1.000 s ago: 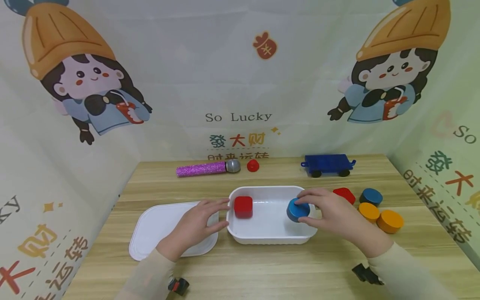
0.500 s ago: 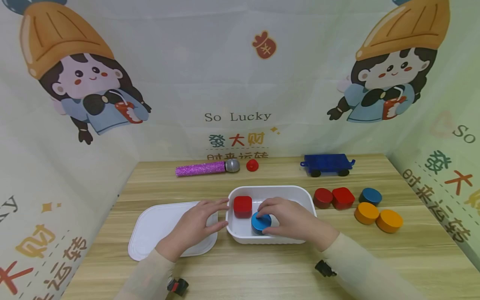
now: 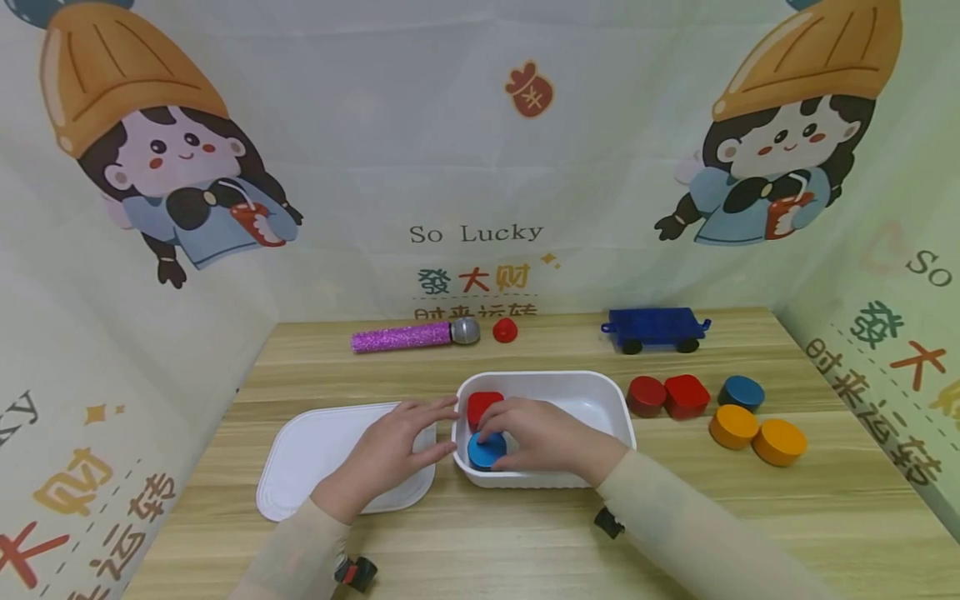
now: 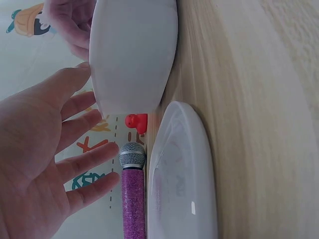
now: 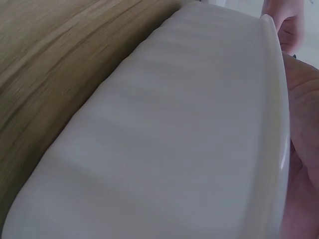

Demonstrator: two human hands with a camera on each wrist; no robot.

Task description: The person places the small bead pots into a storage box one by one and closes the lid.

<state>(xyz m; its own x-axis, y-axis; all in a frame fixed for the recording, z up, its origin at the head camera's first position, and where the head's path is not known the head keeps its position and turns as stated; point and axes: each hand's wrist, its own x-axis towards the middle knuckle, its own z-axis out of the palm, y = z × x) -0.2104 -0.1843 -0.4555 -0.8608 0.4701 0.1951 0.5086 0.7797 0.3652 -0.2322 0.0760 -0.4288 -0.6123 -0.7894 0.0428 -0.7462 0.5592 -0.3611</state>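
My right hand (image 3: 543, 435) reaches into the white plastic box (image 3: 600, 400) and grips a round blue block (image 3: 486, 451) between thumb and fingers, in the box's front left corner. Just behind it a red square block (image 3: 483, 407) lies in the box, partly covered by the fingers. My left hand (image 3: 390, 450) has its fingers spread, with fingertips right at the box's left rim. In the left wrist view the thumb of this hand (image 4: 45, 134) meets the rim. In the right wrist view the box wall (image 5: 164, 119) hides the blue block.
A white lid (image 3: 322, 450) lies left of the box, under the left forearm. To the right are red blocks (image 3: 686, 397), a blue block (image 3: 742, 393) and orange blocks (image 3: 780, 442). Behind stand a purple toy microphone (image 3: 405, 337), a small red piece (image 3: 506, 331) and a blue wagon (image 3: 656, 327).
My right hand has carried the round blue block leftward across the box, from its right end to the front left corner beside the red block. The left hand has stayed in place.
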